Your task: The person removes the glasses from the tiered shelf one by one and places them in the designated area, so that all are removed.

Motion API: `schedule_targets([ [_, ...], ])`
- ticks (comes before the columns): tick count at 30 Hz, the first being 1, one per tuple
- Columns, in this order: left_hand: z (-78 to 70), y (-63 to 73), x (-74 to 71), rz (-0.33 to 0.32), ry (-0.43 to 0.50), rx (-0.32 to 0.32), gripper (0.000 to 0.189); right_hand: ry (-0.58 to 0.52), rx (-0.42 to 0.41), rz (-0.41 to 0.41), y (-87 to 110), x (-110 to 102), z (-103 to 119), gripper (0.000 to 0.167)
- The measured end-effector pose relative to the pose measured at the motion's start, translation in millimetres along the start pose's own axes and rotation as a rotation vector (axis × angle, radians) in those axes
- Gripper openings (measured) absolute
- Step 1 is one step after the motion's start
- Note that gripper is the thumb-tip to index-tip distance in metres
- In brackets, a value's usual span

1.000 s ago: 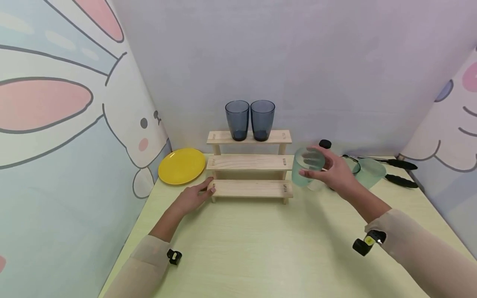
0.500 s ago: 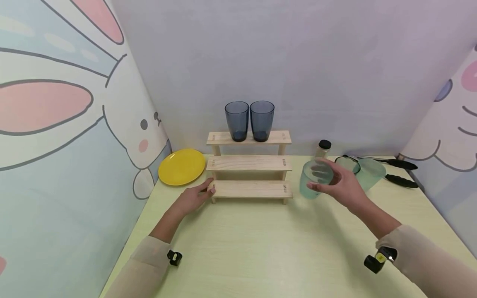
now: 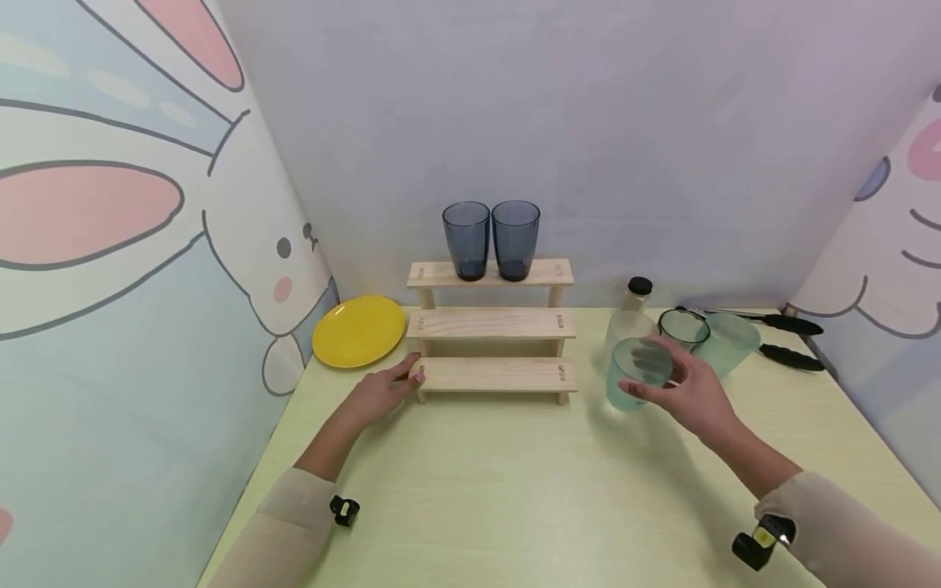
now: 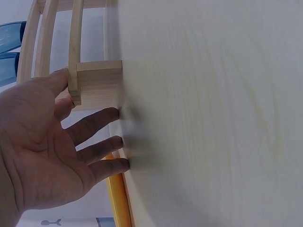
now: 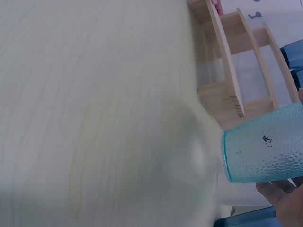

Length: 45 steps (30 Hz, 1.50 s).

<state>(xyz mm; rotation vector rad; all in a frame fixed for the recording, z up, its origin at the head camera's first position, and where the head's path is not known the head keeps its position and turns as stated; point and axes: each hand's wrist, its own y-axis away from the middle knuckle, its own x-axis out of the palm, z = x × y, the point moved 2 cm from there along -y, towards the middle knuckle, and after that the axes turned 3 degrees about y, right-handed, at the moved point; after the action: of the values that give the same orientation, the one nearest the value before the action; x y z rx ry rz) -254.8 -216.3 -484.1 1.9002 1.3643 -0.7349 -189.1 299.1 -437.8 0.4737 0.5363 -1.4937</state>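
A three-tier wooden shelf rack [image 3: 492, 322] stands against the back wall, with two dark blue glasses [image 3: 466, 241] side by side on its top tier. My left hand [image 3: 382, 394] pinches the left end of its lowest board between thumb and index finger; the other fingers [image 4: 99, 149] are spread below. To the right of the rack, my right hand [image 3: 687, 396] grips a translucent pale green cup [image 3: 634, 377]. In the right wrist view, the dimpled cup [image 5: 265, 146] is tilted and appears held off the table. Its far side is partly hidden by fingers.
Behind the held cup stands a clear bottle [image 3: 621, 331] with a black cap. A dark-rimmed glass [image 3: 684, 327] and another pale green cup [image 3: 728, 343] are to its right, beside black-handled utensils [image 3: 792, 357]. A yellow plate [image 3: 359, 331] leans at the back left.
My right hand has carried the green cup rightward and nearer the front, away from the rack, uncovering the bottle and the dark-rimmed glass. My left hand stays put.
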Motion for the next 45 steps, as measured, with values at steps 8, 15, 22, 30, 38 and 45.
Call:
schedule_targets([
  [8,1.0,-1.1,1.3,0.005,-0.009,-0.006,0.077,0.014,0.038,-0.068,8.5,7.4,-17.8,0.088],
  [15,-0.1,-0.2,1.3,0.003,-0.009,-0.003,0.077,0.057,0.044,-0.131,11.4,13.9,-24.1,0.085],
  [22,-0.7,0.5,1.4,0.006,-0.004,-0.007,0.076,0.079,0.053,-0.163,12.8,19.2,-27.1,0.085],
  [30,-0.8,2.2,1.7,0.008,0.005,-0.016,0.076,0.128,0.068,-0.174,11.0,25.0,-26.1,0.099],
  [38,-1.0,3.1,1.0,0.007,-0.005,-0.006,0.076,0.131,0.084,-0.165,9.9,27.3,-23.1,0.103],
  [45,-0.4,0.8,-0.5,-0.003,-0.001,0.001,0.076,0.132,0.102,-0.136,6.4,26.6,-18.8,0.110],
])
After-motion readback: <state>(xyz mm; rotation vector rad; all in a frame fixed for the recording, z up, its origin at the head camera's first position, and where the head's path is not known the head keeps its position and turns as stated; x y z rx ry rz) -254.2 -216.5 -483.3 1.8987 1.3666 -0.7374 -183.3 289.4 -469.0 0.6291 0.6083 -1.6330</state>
